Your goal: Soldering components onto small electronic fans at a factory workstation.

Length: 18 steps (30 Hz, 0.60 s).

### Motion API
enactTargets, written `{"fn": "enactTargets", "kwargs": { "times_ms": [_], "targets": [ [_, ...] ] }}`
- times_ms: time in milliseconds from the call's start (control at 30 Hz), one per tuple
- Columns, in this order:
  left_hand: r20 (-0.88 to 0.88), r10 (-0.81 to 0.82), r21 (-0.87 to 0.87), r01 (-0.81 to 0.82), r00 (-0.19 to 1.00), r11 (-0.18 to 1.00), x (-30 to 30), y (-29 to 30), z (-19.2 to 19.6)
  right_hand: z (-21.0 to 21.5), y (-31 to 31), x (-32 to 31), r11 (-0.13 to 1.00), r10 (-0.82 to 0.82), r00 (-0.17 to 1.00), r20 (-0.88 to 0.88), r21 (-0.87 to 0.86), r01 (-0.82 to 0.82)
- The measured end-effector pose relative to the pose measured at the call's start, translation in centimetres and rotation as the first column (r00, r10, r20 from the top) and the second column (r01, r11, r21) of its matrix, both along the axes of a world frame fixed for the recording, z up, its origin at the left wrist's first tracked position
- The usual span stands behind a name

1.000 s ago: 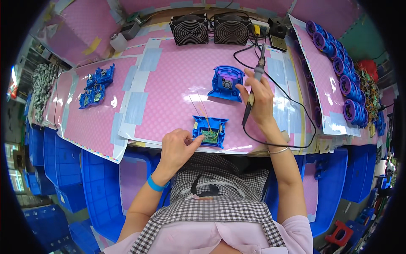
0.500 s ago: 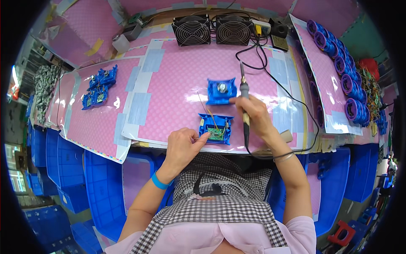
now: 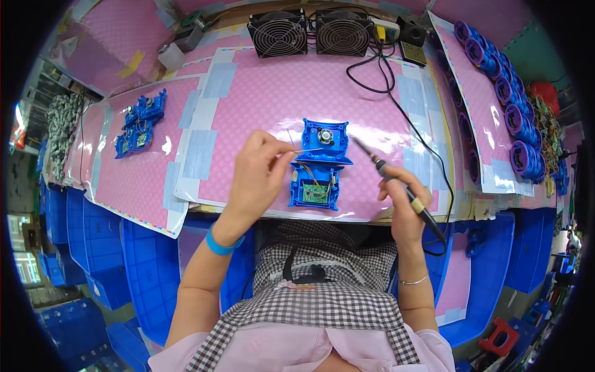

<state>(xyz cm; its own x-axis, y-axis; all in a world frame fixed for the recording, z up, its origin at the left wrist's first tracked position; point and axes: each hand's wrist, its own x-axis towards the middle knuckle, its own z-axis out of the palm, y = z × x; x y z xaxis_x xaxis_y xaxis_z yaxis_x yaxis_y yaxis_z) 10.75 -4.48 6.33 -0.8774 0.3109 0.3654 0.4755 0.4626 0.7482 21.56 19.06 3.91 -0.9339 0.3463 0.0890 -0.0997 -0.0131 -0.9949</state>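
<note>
My left hand (image 3: 255, 177) is raised over the table with thumb and forefinger pinched on a thin length of solder wire (image 3: 310, 150). The wire points right across the upper blue plastic housing half (image 3: 339, 154), which carries a round silver part (image 3: 325, 136). Directly below, edge to edge, lies the lower blue housing half (image 3: 297, 199) with a green circuit board (image 3: 315, 193) and thin coloured wires. In my right hand (image 3: 407, 208) is a soldering iron (image 3: 383, 167), tilted up and left. Its tip is right of the upper half, apart from it.
Two black fans (image 3: 278, 35) stand at the back, beside an iron stand (image 3: 412, 46). The iron's black cord (image 3: 427, 139) loops down the right. More blue housings (image 3: 134, 136) lie left; purple-rimmed blue parts (image 3: 519, 119) line the right. Blue bins (image 3: 145, 273) sit below the table edge.
My left hand has risen from the lower housing half to the upper one with the wire. The upper half now abuts the lower. My right hand has moved right and down, tilting the iron leftward.
</note>
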Motion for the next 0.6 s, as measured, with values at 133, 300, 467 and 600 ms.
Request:
{"fn": "enactTargets", "kwargs": {
  "times_ms": [133,300,467,600],
  "targets": [
    [-0.057,-0.010,-0.002,0.010,0.998,1.000,-0.2,1.3,-1.0,-1.3,-1.1,-0.5,0.999,0.043,0.999,-0.003,-0.020,-0.043],
    [0.001,-0.051,-0.099,0.051,0.999,0.994,-0.7,1.3,-0.8,-1.6,-1.6,-1.4,0.999,0.038,0.999,-0.009,-0.013,-0.038],
    [-0.017,-0.036,-0.079,0.035,0.999,0.996,-0.9,1.5,-1.2,-2.1,-1.6,-1.8,0.998,0.042,0.999,-0.009,-0.036,-0.043],
    [-0.023,-0.034,-0.053,0.032,0.999,0.998,-0.9,1.5,-1.2,-2.1,-1.7,-1.8,0.998,0.037,0.999,0.019,-0.058,-0.036]
  ]
}}
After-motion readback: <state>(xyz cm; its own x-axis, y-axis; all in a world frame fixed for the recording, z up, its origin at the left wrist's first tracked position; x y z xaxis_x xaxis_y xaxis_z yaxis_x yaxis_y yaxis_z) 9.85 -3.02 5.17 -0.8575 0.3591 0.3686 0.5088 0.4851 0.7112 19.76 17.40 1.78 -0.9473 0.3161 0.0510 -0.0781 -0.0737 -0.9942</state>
